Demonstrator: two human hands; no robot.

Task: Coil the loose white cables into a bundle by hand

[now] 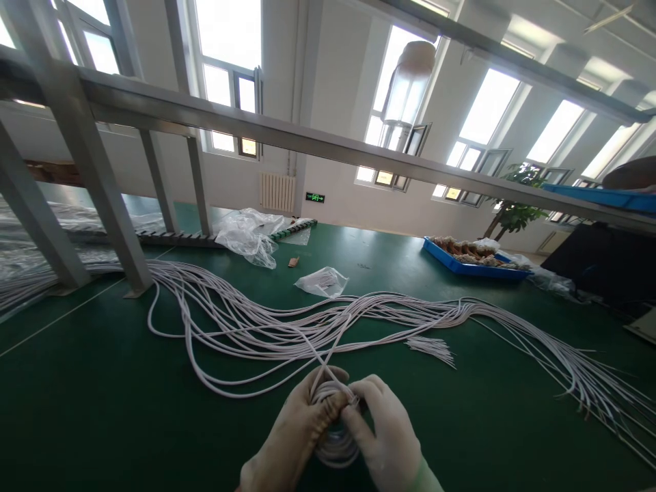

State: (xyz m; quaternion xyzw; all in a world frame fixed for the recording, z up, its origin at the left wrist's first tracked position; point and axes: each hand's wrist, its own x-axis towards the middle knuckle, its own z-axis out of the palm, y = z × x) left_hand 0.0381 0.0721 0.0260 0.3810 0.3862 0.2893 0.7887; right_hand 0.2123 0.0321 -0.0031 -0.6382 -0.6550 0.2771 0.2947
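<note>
White, limp wire coil [335, 437] sits pinched between both gloved hands' fingers [359, 427]. Light and springy, I'd judge. Best gripped across its loops.

Left hand [294, 427]: covered by a thin, close-fitting glove, pale cream to beige, creased across the back and at the finger joints. The fabric looks a shade darker and more worn than on the other side. Right hand [384, 430]: same kind of glove, whiter and smoother, with soft folds near the knuckles. A narrow strip of light green cuff shows at its wrist, at the picture's bottom edge.
</note>
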